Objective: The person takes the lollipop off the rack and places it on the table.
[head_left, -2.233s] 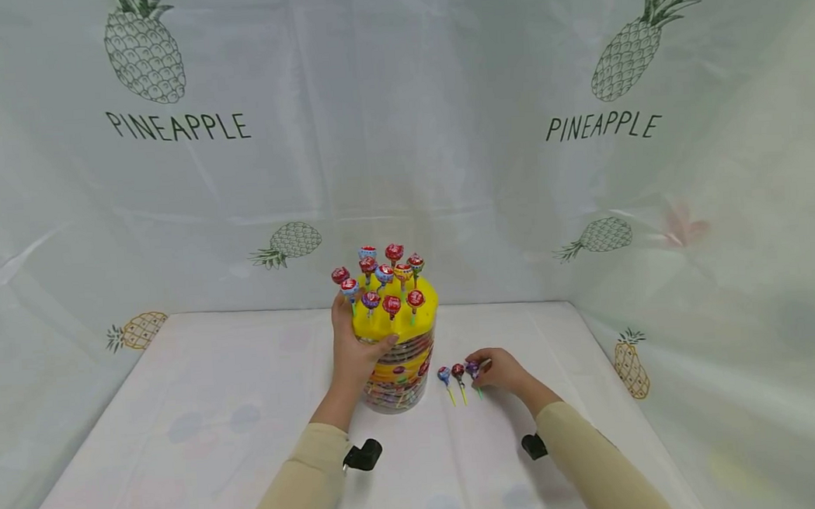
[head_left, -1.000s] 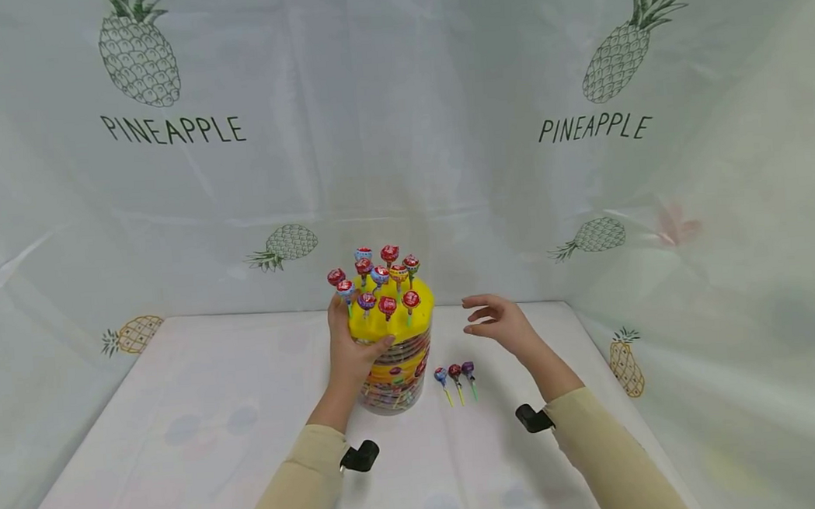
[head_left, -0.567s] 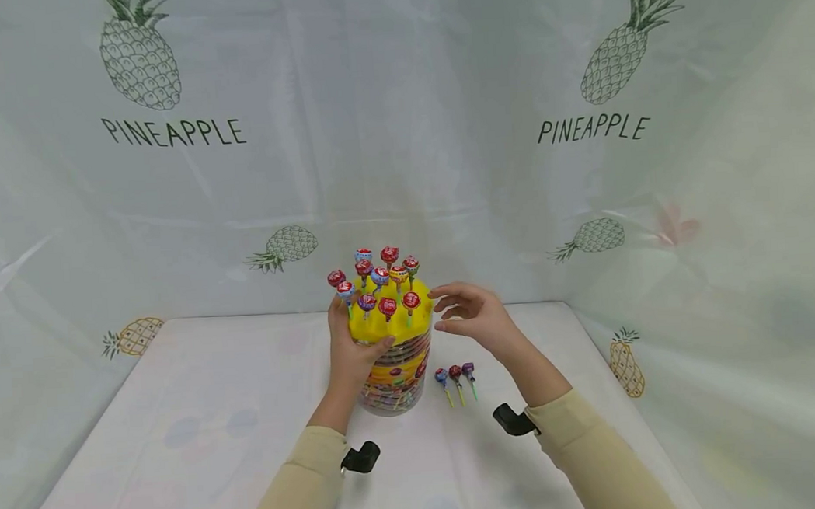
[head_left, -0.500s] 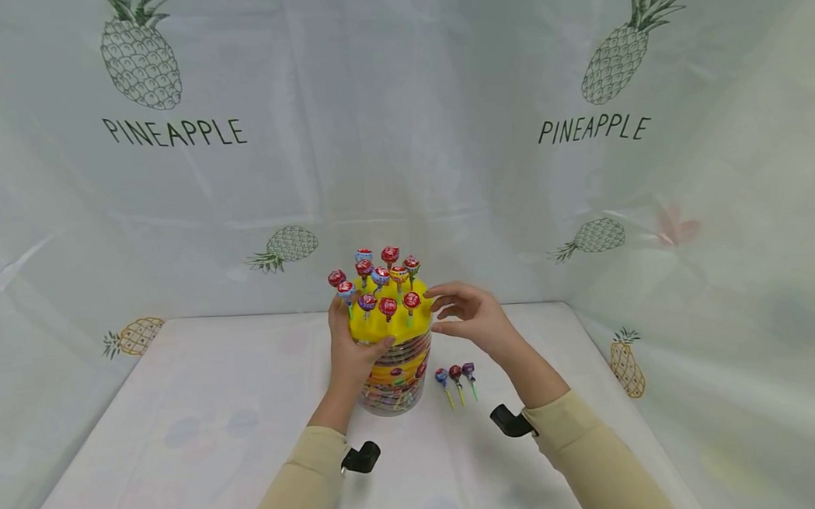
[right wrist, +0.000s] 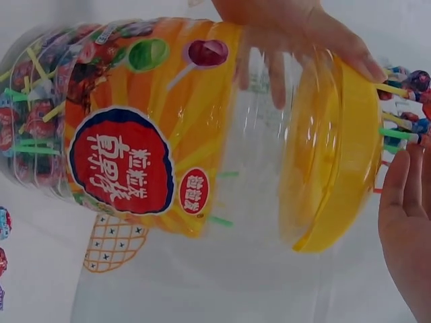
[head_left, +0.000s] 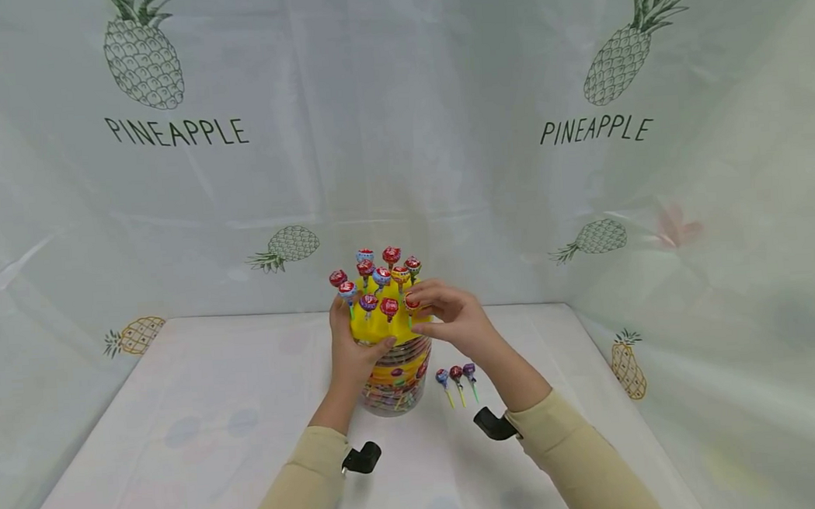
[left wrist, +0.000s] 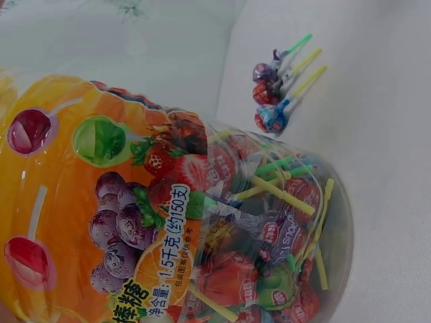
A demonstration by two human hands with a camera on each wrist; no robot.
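A clear plastic candy jar (head_left: 395, 373) with a yellow lid (head_left: 382, 330) stands upright on the table. Several wrapped lollipops (head_left: 382, 276) poke up from the lid. My left hand (head_left: 352, 357) grips the jar near its top, thumb at the front of the lid. My right hand (head_left: 459, 320) reaches to the lid's right side, fingers and thumb apart around a red lollipop (head_left: 412, 302). That lollipop is partly hidden by the fingers. In the right wrist view the right fingertips (right wrist: 399, 165) are close to a green stick; contact there cannot be told.
Three lollipops lie side by side right of the jar: a blue one (head_left: 442, 377), a dark red one (head_left: 456, 373) and a purple one (head_left: 469, 370). More lollipops (left wrist: 232, 276) fill the jar's bottom. A pineapple-print curtain (head_left: 400, 130) hangs behind the white table (head_left: 214, 422).
The right hand let go of the purple lollipop on the table, rose, then moved left to the red lollipop on the lid. The left hand keeps its grip on the jar.
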